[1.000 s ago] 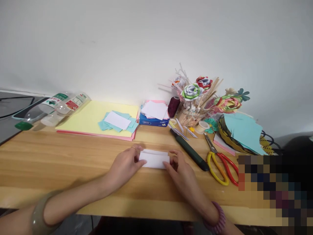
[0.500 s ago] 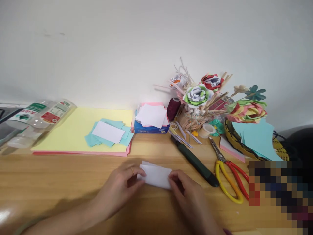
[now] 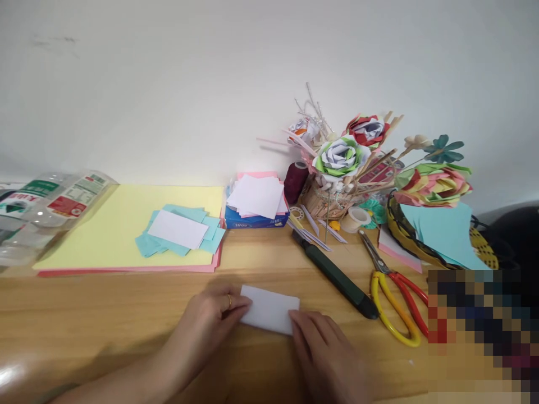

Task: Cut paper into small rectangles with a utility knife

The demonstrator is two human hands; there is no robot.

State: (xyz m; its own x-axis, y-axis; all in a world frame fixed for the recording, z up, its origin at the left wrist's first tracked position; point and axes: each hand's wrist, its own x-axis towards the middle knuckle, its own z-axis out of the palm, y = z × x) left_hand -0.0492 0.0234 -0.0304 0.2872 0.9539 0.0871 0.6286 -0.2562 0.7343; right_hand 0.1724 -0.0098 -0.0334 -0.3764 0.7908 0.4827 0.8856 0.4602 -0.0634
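A folded piece of white paper (image 3: 269, 308) lies low over the wooden table, held at both ends. My left hand (image 3: 214, 320), with a ring on one finger, pinches its left end between thumb and fingers. At the right end, my right hand (image 3: 322, 348) grips the lower corner with thumb and fingertips. The far edges of the paper line up closely. Beyond my left hand, a white paper slip (image 3: 177, 229) rests on several turquoise slips (image 3: 214, 238).
Yellow sheets (image 3: 105, 247) and plastic bottles (image 3: 76, 199) lie left. A blue box (image 3: 256, 220) carries paper slips. A dark green tool (image 3: 337, 280), scissors (image 3: 396, 297), paper flowers (image 3: 342, 157) and a basket (image 3: 484, 249) stand or lie right. A pixelated patch covers the lower right.
The white paper's back layer stuck out above the front one before; now the layers meet at the top edge. My right hand has moved slightly down, and the view has shifted a little.
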